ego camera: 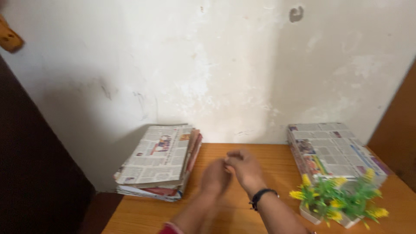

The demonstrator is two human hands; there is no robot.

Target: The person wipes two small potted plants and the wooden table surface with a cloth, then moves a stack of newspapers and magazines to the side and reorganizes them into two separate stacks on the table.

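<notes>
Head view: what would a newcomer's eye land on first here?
First, the two hands meeting mid-table, the left hand against the right hand, which wears a dark wristband; both are blurred, so any grip cannot be told. Next, the yellow-flowered plant in a white tray at the table's near right. Two newspaper stacks flank them: one at the table's left edge, one at the right.

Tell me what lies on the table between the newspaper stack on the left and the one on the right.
In the head view, only the person's two hands, left hand and right hand, meet above the bare wooden table between the left newspaper stack and the right newspaper stack.
</notes>
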